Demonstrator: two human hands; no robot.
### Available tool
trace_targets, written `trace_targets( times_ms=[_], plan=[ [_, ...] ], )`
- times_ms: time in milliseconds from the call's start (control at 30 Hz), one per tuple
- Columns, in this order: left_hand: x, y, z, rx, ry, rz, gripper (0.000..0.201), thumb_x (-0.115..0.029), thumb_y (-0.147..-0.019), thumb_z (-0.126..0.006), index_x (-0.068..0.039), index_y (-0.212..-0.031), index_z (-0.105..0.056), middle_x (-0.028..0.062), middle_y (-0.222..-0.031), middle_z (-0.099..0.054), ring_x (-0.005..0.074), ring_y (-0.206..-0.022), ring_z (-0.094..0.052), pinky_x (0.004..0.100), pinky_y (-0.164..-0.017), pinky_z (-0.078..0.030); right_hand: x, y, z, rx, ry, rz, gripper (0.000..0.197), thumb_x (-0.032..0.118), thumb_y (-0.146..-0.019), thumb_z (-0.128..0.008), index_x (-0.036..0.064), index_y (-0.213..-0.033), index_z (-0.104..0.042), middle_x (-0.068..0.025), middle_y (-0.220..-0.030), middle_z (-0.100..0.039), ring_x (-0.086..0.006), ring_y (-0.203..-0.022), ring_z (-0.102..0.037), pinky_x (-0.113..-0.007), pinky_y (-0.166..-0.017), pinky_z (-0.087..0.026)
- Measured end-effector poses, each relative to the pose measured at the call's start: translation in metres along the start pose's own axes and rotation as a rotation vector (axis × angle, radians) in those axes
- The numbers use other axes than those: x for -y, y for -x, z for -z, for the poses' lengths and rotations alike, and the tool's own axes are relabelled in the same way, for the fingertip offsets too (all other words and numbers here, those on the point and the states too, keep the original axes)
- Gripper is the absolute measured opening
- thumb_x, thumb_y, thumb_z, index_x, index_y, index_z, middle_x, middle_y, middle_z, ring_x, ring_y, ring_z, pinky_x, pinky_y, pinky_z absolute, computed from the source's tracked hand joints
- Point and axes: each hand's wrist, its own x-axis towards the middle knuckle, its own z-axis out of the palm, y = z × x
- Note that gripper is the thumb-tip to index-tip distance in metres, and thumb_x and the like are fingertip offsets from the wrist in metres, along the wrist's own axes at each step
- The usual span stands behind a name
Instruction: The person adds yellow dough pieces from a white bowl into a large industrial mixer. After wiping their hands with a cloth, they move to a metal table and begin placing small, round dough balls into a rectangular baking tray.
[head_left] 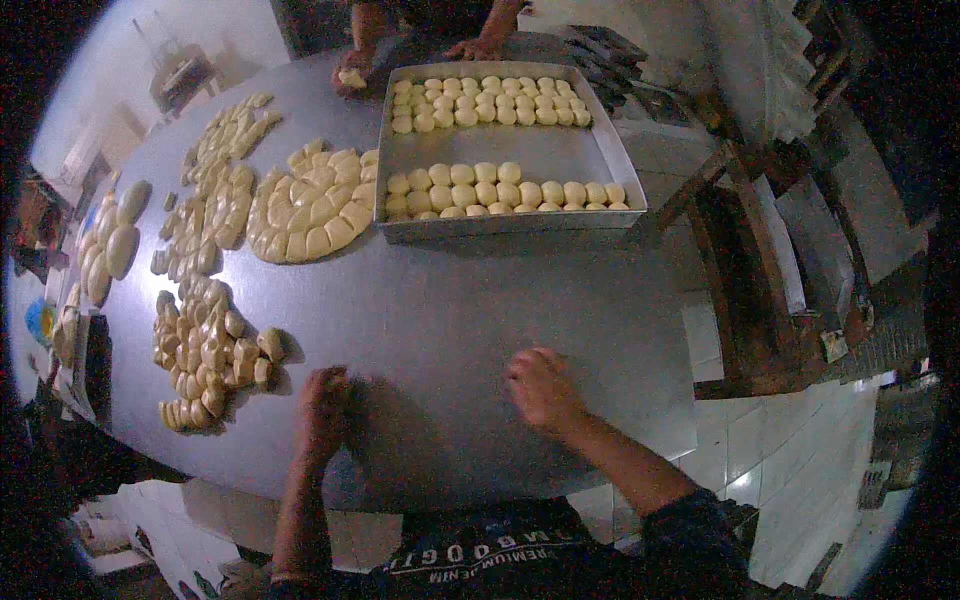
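Observation:
My left hand (324,412) is closed and low over the metal table (440,290), right of a heap of cut dough pieces (205,345). Curled fingers hide whatever lies in it, if anything. Farther right, my right hand (545,388) is also closed, its knuckles up and its underside hidden. Beyond both hands stands a square metal tray (510,228) with rows of round dough balls (470,103) along its far side. More dough balls (500,190) line its near side, and a bare strip of tray runs between the two groups.
Left of the tray lies a coil of scored dough (312,210), with more cut dough (215,210) beside it. Long dough rolls (112,240) rest at the far left. Across the table a co-worker's hand (352,78) holds dough. A wooden rack (745,270) stands at the right.

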Motion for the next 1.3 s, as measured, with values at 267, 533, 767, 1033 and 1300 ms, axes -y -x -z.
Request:
trace_targets(
  times_ms=[267, 533, 767, 1033, 1300],
  plan=[
    [-0.029, 0.017, -0.035, 0.031, 0.901, 0.156, 0.016, -0.010, -0.083, -0.061, -0.010, -0.084, -0.045, -0.0001, -0.078, -0.047, 0.0090, -0.071, -0.044, 0.0241, -0.062, -0.037, -0.031, -0.069, 0.008, -0.113, 0.015, -0.282, 0.019, 0.016, -0.071, -0.064, 0.0068, -0.083, -0.053, -0.0118, -0.084, -0.052, -0.0306, -0.082, -0.051, -0.042, -0.072, -0.039],
    [-0.089, 0.006, -0.021, 0.062, 0.920, 0.256, 0.020, -0.008, -0.080, -0.064, -0.010, -0.095, -0.052, -0.0001, -0.089, -0.052, 0.0096, -0.081, -0.048, 0.0230, -0.070, -0.041, -0.075, -0.030, 0.035, -0.141, 0.213, -0.263, 0.025, 0.009, -0.070, -0.064, 0.0048, -0.092, -0.053, -0.0143, -0.092, -0.052, -0.0315, -0.087, -0.052, -0.042, -0.076, -0.043],
    [0.007, 0.019, 0.019, -0.275, 0.954, 0.308, 0.024, -0.010, -0.083, -0.061, -0.012, -0.102, -0.047, 0.0003, -0.091, -0.051, 0.0093, -0.080, -0.048, 0.0227, -0.069, -0.040, -0.109, -0.025, 0.071, -0.136, -0.347, -0.451, 0.023, 0.011, -0.081, -0.058, 0.0027, -0.102, -0.057, -0.0121, -0.105, -0.055, -0.0273, -0.099, -0.053, -0.037, -0.086, -0.043],
    [-0.056, -0.004, -0.018, 0.048, 0.762, 0.299, 0.019, -0.019, -0.087, -0.057, -0.008, -0.100, -0.049, 0.0029, -0.092, -0.052, 0.0119, -0.082, -0.051, 0.0246, -0.072, -0.041, -0.169, -0.234, 0.043, 0.117, 0.174, -0.383, 0.027, 0.025, -0.088, -0.054, 0.0017, -0.101, -0.059, -0.0044, -0.088, -0.060, -0.0158, -0.083, -0.056, -0.031, -0.077, -0.045],
    [-0.085, 0.011, -0.034, 0.426, 1.008, 0.350, 0.047, -0.034, -0.093, -0.043, -0.002, -0.128, -0.040, 0.0132, -0.125, -0.048, 0.0218, -0.117, -0.044, 0.0330, -0.098, -0.035, 0.083, -0.103, 0.027, 0.322, -0.758, 0.014, 0.034, 0.014, -0.089, -0.049, 0.0063, -0.122, -0.048, -0.0111, -0.120, -0.051, -0.0247, -0.113, -0.047, -0.036, -0.096, -0.036]
  ],
)
